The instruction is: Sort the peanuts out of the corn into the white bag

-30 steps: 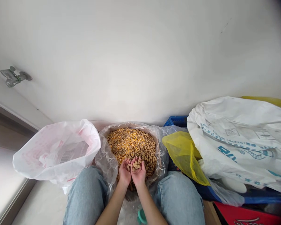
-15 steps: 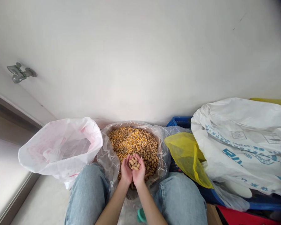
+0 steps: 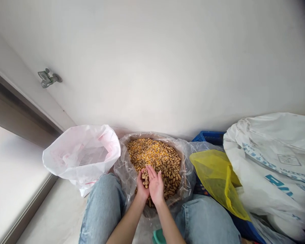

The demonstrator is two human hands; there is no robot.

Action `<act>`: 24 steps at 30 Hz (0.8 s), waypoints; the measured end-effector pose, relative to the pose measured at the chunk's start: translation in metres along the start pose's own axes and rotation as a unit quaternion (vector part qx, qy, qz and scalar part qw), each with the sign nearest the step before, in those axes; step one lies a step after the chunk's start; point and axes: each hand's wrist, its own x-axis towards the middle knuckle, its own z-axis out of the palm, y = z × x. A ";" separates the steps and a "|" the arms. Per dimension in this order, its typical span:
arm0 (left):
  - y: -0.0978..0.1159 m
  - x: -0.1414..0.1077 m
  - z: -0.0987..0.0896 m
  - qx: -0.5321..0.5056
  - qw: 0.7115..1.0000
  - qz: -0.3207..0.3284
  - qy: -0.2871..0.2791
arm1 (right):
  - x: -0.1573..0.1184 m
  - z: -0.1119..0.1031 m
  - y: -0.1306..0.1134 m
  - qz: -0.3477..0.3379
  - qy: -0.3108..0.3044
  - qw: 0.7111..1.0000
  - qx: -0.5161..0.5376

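Several unshelled peanuts lie in my left hand, which is cupped around them. Beside it, my right hand is open, palm up, with its fingers stretched out against the edge of the peanuts. Its palm looks bare. Both hands are over the near part of a container lined with a clear plastic bag. Inside it, loose corn kernels lie mostly toward the back, and more unshelled peanuts fill the right side and front.
A white plastic bag stands open at the left. To the right are a yellow mesh bag, a blue crate and a large white printed sack. My knees flank the container, and a white wall rises behind it.
The peanuts, earlier resting across both cupped hands, are now in my left hand. My right hand has flattened out. The view has turned to the left.
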 end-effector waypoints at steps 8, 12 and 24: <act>-0.004 -0.008 0.010 -0.074 0.997 -0.014 -0.016 | 0.007 -0.023 -0.034 -0.003 0.116 0.990 -0.080; 0.000 -0.023 0.024 -0.108 0.994 -0.012 0.007 | 0.021 -0.057 -0.061 -0.014 0.188 0.802 -0.567; 0.141 -0.061 0.128 -0.064 0.981 0.179 -0.049 | 0.008 -0.056 -0.039 0.153 0.129 0.943 -0.268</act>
